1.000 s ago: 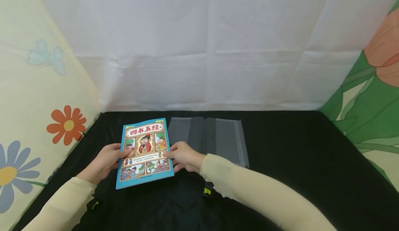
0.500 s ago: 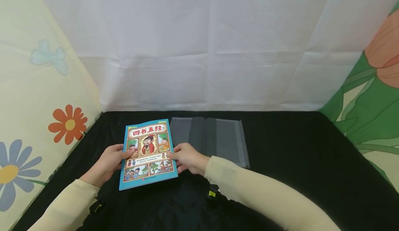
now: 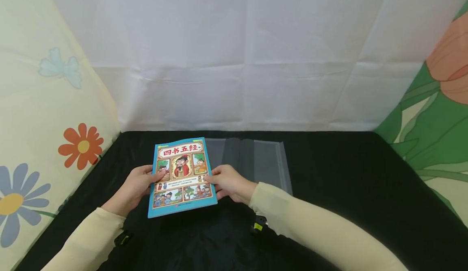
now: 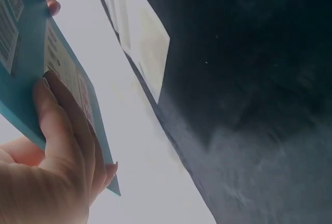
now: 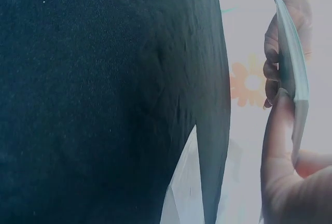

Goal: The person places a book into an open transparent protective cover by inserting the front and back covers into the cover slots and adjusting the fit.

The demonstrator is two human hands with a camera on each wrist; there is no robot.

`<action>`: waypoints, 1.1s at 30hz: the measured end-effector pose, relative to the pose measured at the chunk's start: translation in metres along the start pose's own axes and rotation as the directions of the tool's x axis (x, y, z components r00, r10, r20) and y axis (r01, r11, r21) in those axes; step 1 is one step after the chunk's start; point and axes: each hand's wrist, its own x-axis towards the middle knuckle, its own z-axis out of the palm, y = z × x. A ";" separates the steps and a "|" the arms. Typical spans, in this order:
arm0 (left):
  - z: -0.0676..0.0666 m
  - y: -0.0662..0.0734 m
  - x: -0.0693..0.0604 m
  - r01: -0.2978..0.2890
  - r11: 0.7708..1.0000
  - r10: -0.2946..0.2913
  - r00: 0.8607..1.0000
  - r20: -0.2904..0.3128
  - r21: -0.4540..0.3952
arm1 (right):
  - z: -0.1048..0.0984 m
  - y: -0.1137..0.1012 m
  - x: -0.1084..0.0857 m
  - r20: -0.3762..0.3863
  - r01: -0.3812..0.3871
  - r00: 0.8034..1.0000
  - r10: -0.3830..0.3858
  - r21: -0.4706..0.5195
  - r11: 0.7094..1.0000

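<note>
A person holds up a blue picture book (image 3: 181, 167) with two hands above a black cloth (image 3: 336, 181), its illustrated front cover facing up and tilted toward the viewer. The left hand (image 3: 136, 185) pinches one long edge, thumb on the front and fingers stretched along the barcoded back cover; the right hand (image 3: 232, 184) pinches the opposite edge, its thumb also on the front. Neither is opened wider than the book's thickness. A clear plastic sheet (image 3: 268, 161) lies flat behind and to the right, partly hidden by the book and the right hand. Handling it well likely calls for even, light pressure from both thumbs, with the fingers kept spread as support beneath; squeezing inward could bow the soft-looking covers, while a loose grip on one side could let the pages fan.
</note>
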 end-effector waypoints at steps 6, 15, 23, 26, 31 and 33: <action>0.006 0.001 0.002 -0.018 1.000 0.018 1.000 0.010 -0.024 | -0.007 0.001 -0.003 -0.002 0.006 1.000 -0.006 0.004 1.000; 0.017 0.010 0.002 -0.034 0.999 0.035 0.999 0.022 -0.038 | -0.017 0.001 -0.010 -0.028 0.023 0.999 -0.023 0.010 1.000; 0.027 0.013 0.008 -0.041 0.998 0.043 0.999 0.031 -0.056 | -0.025 0.005 -0.012 -0.059 0.020 0.998 -0.019 0.026 0.999; 0.030 0.012 0.010 -0.044 0.997 0.046 0.998 0.033 -0.070 | -0.028 0.007 -0.013 -0.063 0.025 0.998 -0.024 0.023 0.999; 0.033 0.012 0.011 -0.049 0.994 0.053 0.998 0.041 -0.094 | -0.032 0.009 -0.014 -0.061 0.030 0.998 -0.028 0.028 0.999; 0.034 0.012 0.012 -0.055 0.994 0.059 0.997 0.045 -0.099 | -0.034 0.009 -0.014 -0.064 0.029 0.998 -0.027 0.029 0.999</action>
